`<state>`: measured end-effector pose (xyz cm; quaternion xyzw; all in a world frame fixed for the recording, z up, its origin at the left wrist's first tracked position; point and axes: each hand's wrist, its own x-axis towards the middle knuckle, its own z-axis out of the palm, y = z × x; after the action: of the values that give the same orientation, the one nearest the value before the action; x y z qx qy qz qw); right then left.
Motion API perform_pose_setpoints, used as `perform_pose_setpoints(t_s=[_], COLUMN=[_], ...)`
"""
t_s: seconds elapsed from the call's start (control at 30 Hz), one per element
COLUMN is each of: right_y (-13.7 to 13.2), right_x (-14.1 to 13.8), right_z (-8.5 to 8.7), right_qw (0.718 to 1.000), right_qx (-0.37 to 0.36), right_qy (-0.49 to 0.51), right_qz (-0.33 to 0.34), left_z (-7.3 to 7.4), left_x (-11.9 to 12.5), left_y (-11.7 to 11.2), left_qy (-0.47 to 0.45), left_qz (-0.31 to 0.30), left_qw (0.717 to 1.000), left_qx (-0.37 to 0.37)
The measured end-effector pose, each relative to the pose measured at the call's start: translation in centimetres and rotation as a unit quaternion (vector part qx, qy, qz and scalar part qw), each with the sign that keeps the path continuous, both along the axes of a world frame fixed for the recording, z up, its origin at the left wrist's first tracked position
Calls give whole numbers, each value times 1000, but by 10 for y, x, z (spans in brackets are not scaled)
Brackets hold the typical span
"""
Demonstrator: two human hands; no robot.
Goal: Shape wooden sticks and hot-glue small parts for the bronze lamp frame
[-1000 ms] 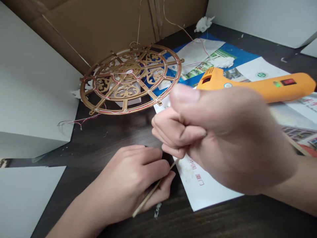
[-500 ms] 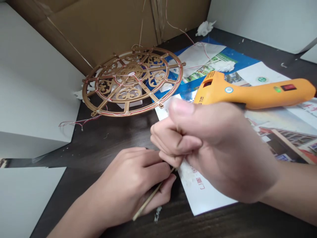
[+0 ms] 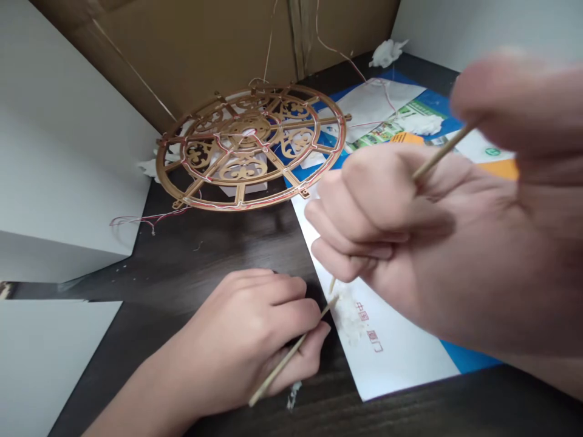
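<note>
My left hand [image 3: 246, 340] rests on the dark table [image 3: 218, 255], its fingers closed on a thin wooden stick [image 3: 291, 358] that lies slanted with its tip at a blob of white glue on a paper sheet [image 3: 401, 358]. Close to the camera, my right hand [image 3: 437, 243] is closed round a second thin stick [image 3: 439, 155]. That stick runs up past my blurred thumb, and its lower end pokes out just above the first stick's tip. A round golden openwork frame [image 3: 250, 149], strung with red and white thread, sits tilted behind.
An orange glue gun [image 3: 405, 138] lies on printed sheets [image 3: 387, 109] at the right, mostly hidden by my right hand. White boards [image 3: 64, 158] stand at the left, brown cardboard [image 3: 204, 48] at the back. Crumpled white scraps [image 3: 385, 51] lie near the far wall.
My right hand has risen toward the camera and shifted right, hiding most of the glue gun; its stick now shows above the fingers. My left hand and its stick stay put.
</note>
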<state>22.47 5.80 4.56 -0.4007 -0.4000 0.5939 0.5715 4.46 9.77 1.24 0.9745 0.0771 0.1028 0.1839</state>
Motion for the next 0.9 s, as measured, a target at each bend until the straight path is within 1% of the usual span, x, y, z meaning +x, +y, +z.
perform_pose_setpoints(t_s=[0.07,0.1,0.17,0.2,0.23,0.33,0.4,0.47,0.53,0.63,0.7,0.77,0.83,0.9], right_y=[-2,-3,-4,-4,-5,-7,-11,-16,-20,-20,-18,-17,-20,-27], right_x=[-2,-3,-4,-4,-3,0,2,4,7,11,11,10,13,23], right_z=[-3,-4,-4,-3,-1,5,4,-3,-13,-27,-33,-38,-41,-43], right_qw=[997,996,997,997,998,998,996,990,982,972,964,957,952,951], right_qx=[-23,-26,-6,5,6,-29,-5,50,85,123,139,137,115,85], right_qy=[62,65,26,9,2,-12,-55,-102,-134,-162,-190,-220,-250,-267], right_qz=[33,53,77,74,65,61,73,88,103,117,126,132,135,135], left_z=[0,0,1,1,2,2,1,0,-1,-2,-3,-3,-4,-4], left_x=[0,0,0,0,0,-1,-2,-3,-5,-6,-5,-5,-5,-6], left_y=[0,0,0,0,1,2,4,5,5,4,4,6,8,9], left_qy=[-6,-8,0,4,7,11,12,12,-20,-123,-170,-190,-198,-199], left_qz=[-4,-2,3,5,5,5,12,19,9,-25,-29,-20,-14,-13], left_qw=[1000,1000,1000,1000,1000,999,998,996,995,990,984,981,980,980], left_qx=[-7,-11,-18,-19,-21,-36,-60,-88,-100,-70,-41,-20,-10,-11])
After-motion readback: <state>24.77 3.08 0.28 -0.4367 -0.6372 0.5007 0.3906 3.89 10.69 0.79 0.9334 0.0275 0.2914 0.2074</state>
